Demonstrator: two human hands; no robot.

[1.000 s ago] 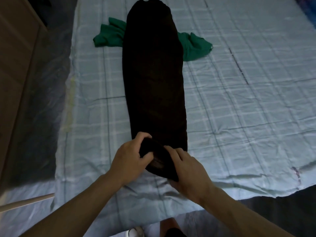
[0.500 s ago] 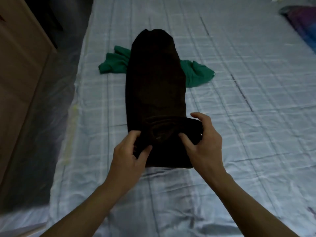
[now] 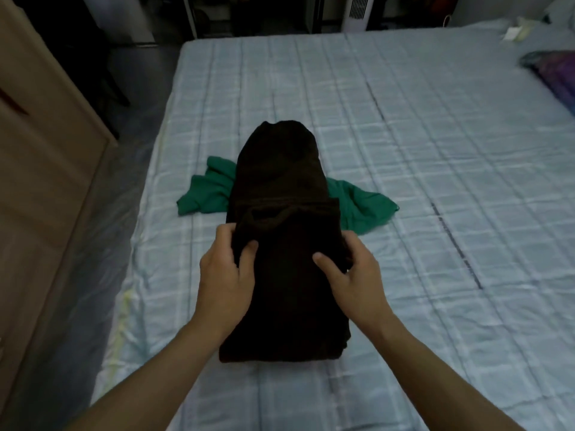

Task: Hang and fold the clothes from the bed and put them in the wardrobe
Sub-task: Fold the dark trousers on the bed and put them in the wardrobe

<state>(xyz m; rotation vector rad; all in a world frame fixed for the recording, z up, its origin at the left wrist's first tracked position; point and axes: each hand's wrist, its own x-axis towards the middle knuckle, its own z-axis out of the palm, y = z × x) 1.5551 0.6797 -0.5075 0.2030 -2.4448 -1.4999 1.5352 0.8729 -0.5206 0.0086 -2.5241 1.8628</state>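
The bed (image 3: 435, 181) takes up most of the view, with a pale checked sheet spreading out ahead of and to both sides of the hands. The black garment (image 3: 289, 312) lies lengthwise between them. Its near part is doubled over into a thick layer, and the far end stretches flat beyond the fingertips. Just past that fold line, a green garment (image 3: 205, 194) is crumpled underneath, poking out on both sides.

The left hand (image 3: 227, 275) pinches the left edge of the top layer, thumb on top and fingers tucked under. The right hand (image 3: 354, 281) grips the right edge the same way.

Looks like mid-fold to me. To do it well I'd keep both grips level so the fold edge lands square across, then smooth outward from the middle — thick fabric like this tends to bunch. I'd also watch the green one underneath, since dragging the black piece could pull it along. Nothing's in the wardrobe from this pair yet.
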